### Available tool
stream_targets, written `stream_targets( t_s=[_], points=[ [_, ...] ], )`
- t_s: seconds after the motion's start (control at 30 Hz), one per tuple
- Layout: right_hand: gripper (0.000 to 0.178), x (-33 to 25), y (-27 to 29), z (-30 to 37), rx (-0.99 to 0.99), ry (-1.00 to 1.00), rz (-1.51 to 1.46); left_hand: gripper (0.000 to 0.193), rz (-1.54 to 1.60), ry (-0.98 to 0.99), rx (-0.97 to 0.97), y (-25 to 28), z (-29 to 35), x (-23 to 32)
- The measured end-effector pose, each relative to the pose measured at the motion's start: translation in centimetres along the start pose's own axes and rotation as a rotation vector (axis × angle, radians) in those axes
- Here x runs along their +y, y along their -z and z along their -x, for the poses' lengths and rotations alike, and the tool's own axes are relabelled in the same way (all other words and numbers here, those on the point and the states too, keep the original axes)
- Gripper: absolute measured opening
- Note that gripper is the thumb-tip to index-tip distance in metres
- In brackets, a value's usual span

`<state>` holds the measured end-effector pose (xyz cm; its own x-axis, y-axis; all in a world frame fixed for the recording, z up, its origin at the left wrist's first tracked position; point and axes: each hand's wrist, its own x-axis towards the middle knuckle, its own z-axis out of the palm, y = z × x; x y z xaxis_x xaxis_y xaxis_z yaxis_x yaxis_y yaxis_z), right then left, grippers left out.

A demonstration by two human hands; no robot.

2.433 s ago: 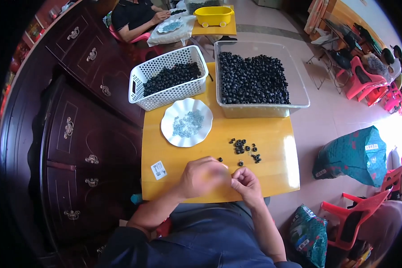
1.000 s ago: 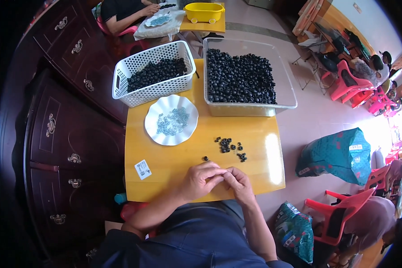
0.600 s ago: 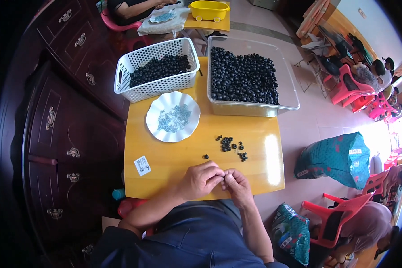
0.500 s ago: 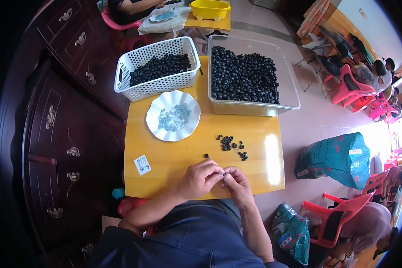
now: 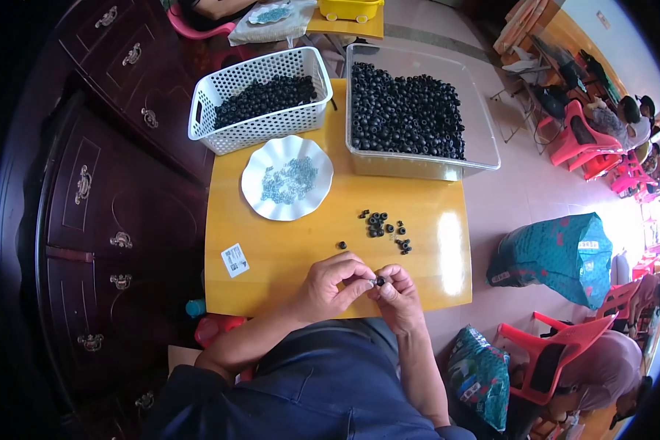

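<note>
Over the near edge of the table, my two hands meet at a small round black part (image 5: 380, 281). My right hand (image 5: 402, 301) pinches it between thumb and fingers. The thumb and forefinger of my left hand (image 5: 335, 284) are closed at its left side; whatever is between them is too small to make out. Beyond my hands lies a loose group of similar black parts (image 5: 376, 224), with one single black part (image 5: 342, 245) nearer. A white scalloped plate (image 5: 254, 198) holds many small clear bluish pieces (image 5: 290, 181).
At the back of the yellow table (image 5: 286, 246) stand a white perforated basket (image 5: 271, 121) and a clear plastic bin (image 5: 411, 167), both holding black parts. A white label (image 5: 235, 260) lies at left. Dark drawers (image 5: 125, 198) flank the table; teal sacks (image 5: 550, 257) and seated people are to the right.
The black part now shows between my fingertips, where it was mostly hidden before. My right hand has turned and opened slightly around it. The view has shifted a little.
</note>
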<state>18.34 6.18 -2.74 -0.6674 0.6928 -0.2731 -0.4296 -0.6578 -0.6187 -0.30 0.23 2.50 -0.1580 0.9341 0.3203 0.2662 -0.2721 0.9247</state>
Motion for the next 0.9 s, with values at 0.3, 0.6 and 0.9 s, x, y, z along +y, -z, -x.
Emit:
stream_targets(
  t_s=[0.3,0.6,0.9],
  points=[
    [0.028,0.11,-0.51,0.11,-0.003,-0.010,-0.091,0.009,-0.009,-0.019,-0.012,-0.36,0.17,0.03],
    [0.021,0.37,-0.19,0.24,0.009,-0.066,-0.118,0.010,-0.056,-0.036,-0.004,-0.47,0.21,-0.26],
    [0.020,0.57,-0.44,-0.07,0.024,-0.058,-0.123,0.017,-0.248,-0.145,0.017,-0.47,0.43,-0.42]
  ],
)
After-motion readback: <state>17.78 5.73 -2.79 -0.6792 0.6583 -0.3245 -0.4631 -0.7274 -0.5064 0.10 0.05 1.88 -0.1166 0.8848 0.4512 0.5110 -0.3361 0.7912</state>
